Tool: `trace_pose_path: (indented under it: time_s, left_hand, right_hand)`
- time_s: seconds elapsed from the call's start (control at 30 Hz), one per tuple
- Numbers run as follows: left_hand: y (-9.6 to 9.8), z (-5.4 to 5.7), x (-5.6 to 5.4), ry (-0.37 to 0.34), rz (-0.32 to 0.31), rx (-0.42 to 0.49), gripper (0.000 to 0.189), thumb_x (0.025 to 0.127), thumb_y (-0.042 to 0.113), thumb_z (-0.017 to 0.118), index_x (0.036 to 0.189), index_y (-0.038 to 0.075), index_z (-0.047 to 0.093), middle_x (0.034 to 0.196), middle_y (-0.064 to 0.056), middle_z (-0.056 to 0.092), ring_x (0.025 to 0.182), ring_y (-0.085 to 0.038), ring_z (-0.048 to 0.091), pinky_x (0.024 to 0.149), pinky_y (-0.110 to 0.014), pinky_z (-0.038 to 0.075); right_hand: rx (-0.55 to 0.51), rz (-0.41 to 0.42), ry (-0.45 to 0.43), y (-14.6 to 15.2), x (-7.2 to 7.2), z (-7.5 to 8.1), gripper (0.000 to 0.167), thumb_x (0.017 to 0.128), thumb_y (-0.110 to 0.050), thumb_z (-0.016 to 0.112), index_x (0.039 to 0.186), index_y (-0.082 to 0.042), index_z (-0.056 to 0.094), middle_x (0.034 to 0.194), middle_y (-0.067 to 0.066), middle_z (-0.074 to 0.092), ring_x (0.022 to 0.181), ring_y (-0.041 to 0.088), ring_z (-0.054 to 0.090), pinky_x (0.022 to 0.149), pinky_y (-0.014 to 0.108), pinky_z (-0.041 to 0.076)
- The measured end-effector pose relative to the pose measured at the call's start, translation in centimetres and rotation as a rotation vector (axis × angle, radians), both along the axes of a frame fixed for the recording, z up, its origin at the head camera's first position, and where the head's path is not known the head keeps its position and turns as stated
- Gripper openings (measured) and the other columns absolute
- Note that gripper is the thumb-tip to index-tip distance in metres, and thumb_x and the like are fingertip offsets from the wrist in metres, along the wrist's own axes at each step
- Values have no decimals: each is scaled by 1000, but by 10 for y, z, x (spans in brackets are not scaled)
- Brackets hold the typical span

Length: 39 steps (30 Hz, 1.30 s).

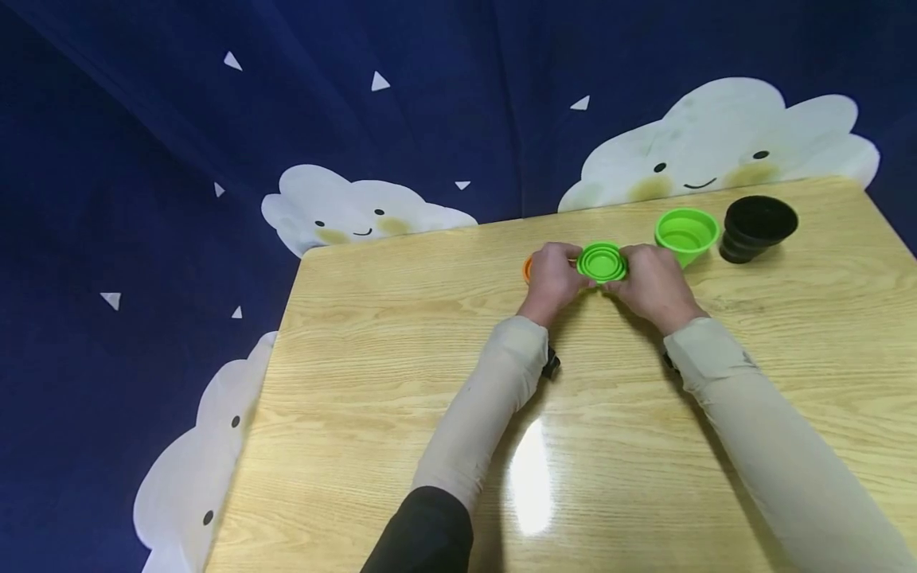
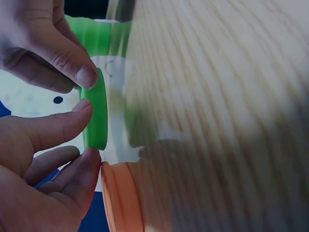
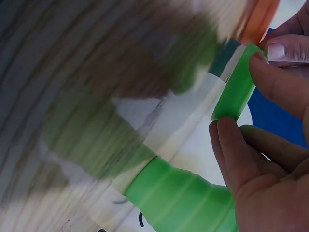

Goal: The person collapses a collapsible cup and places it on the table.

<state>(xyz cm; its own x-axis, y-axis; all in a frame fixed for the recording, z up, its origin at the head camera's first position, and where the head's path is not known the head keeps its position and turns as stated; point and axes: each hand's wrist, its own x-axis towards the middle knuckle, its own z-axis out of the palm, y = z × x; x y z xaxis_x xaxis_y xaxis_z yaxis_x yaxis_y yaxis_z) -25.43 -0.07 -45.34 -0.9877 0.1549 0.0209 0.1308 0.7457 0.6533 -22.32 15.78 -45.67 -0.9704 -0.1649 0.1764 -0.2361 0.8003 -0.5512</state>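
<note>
Between my two hands is a green collapsible cup [image 1: 602, 263], folded flat into rings and held just above the table. My left hand [image 1: 553, 274] pinches its left edge between thumb and fingers. On the opposite edge, my right hand [image 1: 653, 282] grips it the same way. The wrist views show the folded cup [image 2: 98, 113] edge-on, thumbs close together on its near side. Partly hidden behind my left hand, a low orange collapsible cup [image 2: 126, 198] sits on the table. Just beyond my right hand stands an extended green cup [image 1: 686, 231], its lower part overlapped by the hand.
An extended black collapsible cup [image 1: 758, 227] stands right of the extended green one, near the table's back edge. The wooden table [image 1: 387, 342] is glossy and reflects the cups. A dark blue curtain [image 1: 430, 103] with cloud prints hangs behind it and along the left.
</note>
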Motion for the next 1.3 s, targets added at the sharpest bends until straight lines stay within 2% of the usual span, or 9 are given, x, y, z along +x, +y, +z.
trace_pose_path:
  time_s: [0.13,0.27,0.5,0.77,0.87,0.97,1.1,1.2,1.3]
  left_hand:
    - [6,0,-3,18,-25,-118,41,69,15,95,107,13,80,99,5,75,94,-10,66,82,-17,48]
    - [13,0,-4,28,-55,-225,31,71,18,95,98,15,81,92,7,74,90,-11,65,79,-19,49]
    - [20,-2,-4,43,-76,-280,25,72,18,94,92,14,79,84,8,70,82,-10,63,72,-20,49]
    - [24,4,-5,5,-68,-278,31,71,19,94,98,14,79,89,8,72,89,-10,63,78,-19,49]
    - [28,11,-3,13,-73,-258,43,75,22,92,115,15,77,108,7,73,103,-10,64,89,-18,47]
    - [34,17,-1,32,-96,-188,53,79,21,89,129,16,71,122,6,70,112,-10,63,95,-16,45]
    - [43,24,2,53,-110,-67,53,83,19,86,132,15,68,119,3,71,103,-7,66,86,-14,49]
    - [49,27,3,51,-101,6,54,83,19,85,134,15,67,118,2,72,101,-6,67,83,-13,49]
    - [55,28,2,50,-101,28,55,84,20,85,135,14,66,118,2,72,101,-5,67,84,-13,48]
  right_hand:
    - [29,-10,-11,3,-2,-1,33,74,-5,87,95,11,68,92,30,68,92,48,62,85,59,46]
    - [45,-17,-24,5,-2,-2,31,73,-5,87,91,10,67,89,29,68,90,48,62,83,59,46]
    - [43,-33,-29,8,0,-7,31,73,-6,87,88,11,65,84,28,66,87,49,61,80,59,46]
    - [-8,-33,-43,12,7,-4,54,76,-7,86,118,15,62,106,34,65,101,51,60,89,61,46]
    - [-54,-53,-32,12,15,3,57,80,-10,84,125,15,59,108,33,65,96,46,61,84,59,49]
    - [-112,-114,29,13,24,12,49,84,-12,81,122,12,63,104,30,67,87,40,65,78,56,51]
    - [-193,-236,152,20,32,22,35,84,-10,80,113,8,69,98,25,70,83,37,69,90,53,48]
    - [-239,-328,213,27,33,26,29,84,-7,80,108,5,71,92,21,72,79,30,68,92,38,45]
    - [-262,-395,256,34,34,26,28,83,-6,79,107,6,71,89,19,71,78,25,63,81,22,42]
